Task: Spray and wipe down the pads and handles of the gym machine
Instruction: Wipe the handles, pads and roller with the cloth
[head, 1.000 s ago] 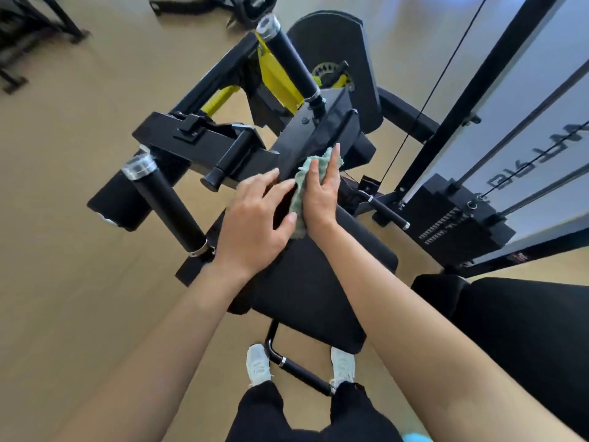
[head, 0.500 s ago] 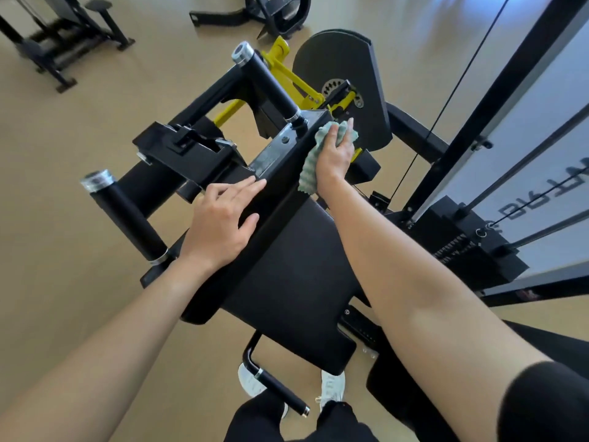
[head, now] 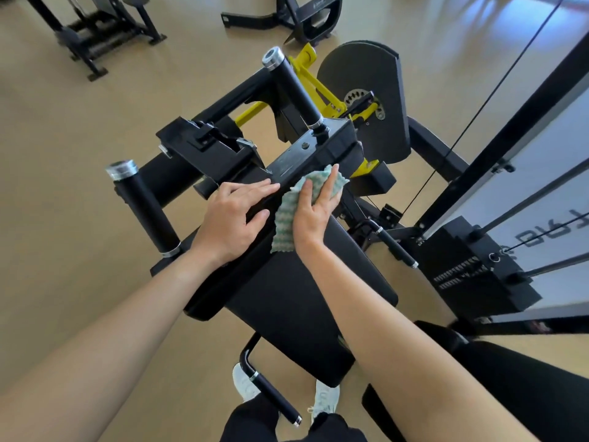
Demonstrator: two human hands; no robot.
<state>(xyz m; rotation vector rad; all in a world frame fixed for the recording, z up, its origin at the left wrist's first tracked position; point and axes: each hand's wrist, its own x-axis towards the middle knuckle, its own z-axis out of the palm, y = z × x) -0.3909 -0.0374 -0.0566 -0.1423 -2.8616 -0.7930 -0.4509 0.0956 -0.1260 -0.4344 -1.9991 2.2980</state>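
Limp, light cloth [head: 288, 218]: we pin it under straight-fingered right hand [head: 314, 215] at pad [head: 287, 298] top edge; left hand [head: 232, 218] flat, fingers straight.

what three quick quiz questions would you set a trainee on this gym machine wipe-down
1. True or false: the left hand holds the striped cloth.
2. The right hand presses the cloth against: A the floor; B the top end of the black pad, by the frame bar; C the weight stack.
3. How many upright silver-capped handles rise near the pad?
Key: 1 false, it rests flat on the pad's edge. 2 B. 3 two.
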